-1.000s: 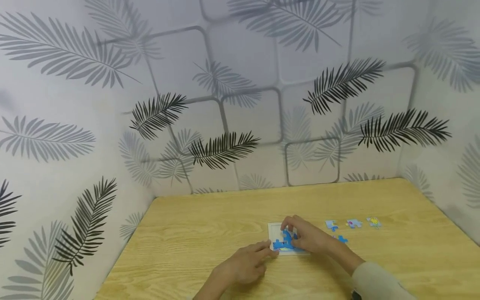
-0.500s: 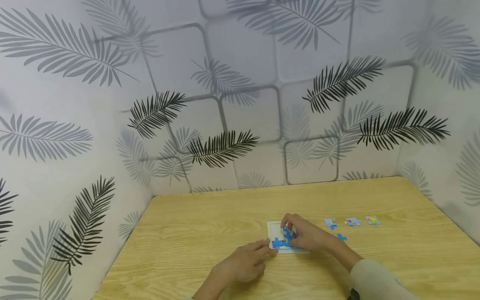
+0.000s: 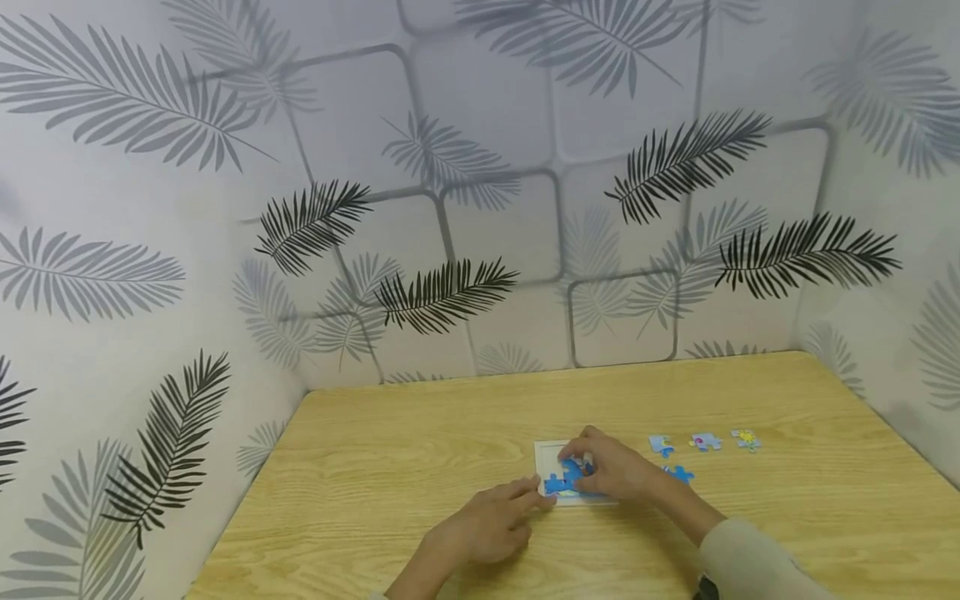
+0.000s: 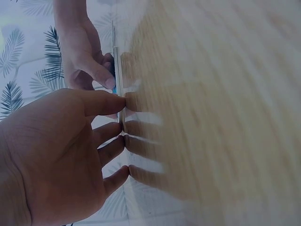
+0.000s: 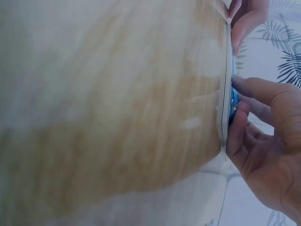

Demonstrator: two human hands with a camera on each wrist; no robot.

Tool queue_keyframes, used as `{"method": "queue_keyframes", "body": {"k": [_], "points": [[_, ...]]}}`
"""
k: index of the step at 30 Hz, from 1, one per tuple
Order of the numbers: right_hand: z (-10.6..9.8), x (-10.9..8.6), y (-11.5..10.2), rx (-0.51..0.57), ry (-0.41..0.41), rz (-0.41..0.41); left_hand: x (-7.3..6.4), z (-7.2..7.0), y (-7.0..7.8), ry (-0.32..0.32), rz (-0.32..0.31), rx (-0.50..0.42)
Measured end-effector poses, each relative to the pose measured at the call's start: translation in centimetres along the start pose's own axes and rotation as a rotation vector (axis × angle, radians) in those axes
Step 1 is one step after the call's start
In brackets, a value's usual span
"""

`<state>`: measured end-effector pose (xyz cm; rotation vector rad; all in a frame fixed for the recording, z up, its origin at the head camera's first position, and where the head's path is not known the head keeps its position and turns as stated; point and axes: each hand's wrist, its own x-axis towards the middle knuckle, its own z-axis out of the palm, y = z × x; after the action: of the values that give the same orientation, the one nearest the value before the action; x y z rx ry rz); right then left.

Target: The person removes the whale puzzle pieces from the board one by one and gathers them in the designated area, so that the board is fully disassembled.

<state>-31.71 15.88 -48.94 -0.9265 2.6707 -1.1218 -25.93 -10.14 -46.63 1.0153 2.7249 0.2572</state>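
A small white puzzle tray (image 3: 544, 455) lies on the table, with blue puzzle pieces (image 3: 556, 486) along its near side. My right hand (image 3: 617, 468) reaches over the tray from the right and pinches a blue puzzle piece (image 3: 574, 466) between thumb and fingers, low against the pieces beside it. That hand hides much of the tray's right side. At the near left corner, my left hand (image 3: 491, 523) touches the tray edge with extended fingers. In the left wrist view, the left fingertips (image 4: 121, 102) meet the thin tray edge and the table.
To the right of the tray lie several loose puzzle pieces: a light blue one (image 3: 661, 446), one with a pink mark (image 3: 705, 442), a yellow-patterned one (image 3: 746, 440) and a blue one (image 3: 680, 474). Behind the wooden table (image 3: 420, 442) rises a leaf-patterned wall (image 3: 510, 325).
The blue piece in my right hand has turned and come down closer against the neighbouring pieces. My left hand stays at the tray corner. The head view has shifted slightly.
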Motion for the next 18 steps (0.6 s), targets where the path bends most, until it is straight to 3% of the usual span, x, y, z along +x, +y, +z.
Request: {"method": "queue_keyframes", "body": {"k": [8,18], "points": [[-0.19,-0.03,-0.04,-0.028,0.026,-0.046,0.13,-0.04,-0.16,-0.008,-0.003,-0.015],[-0.12,-0.56,-0.2,-0.028,0.066,-0.027,0.13,0.06,-0.09,-0.015,-0.014,-0.025]]}}
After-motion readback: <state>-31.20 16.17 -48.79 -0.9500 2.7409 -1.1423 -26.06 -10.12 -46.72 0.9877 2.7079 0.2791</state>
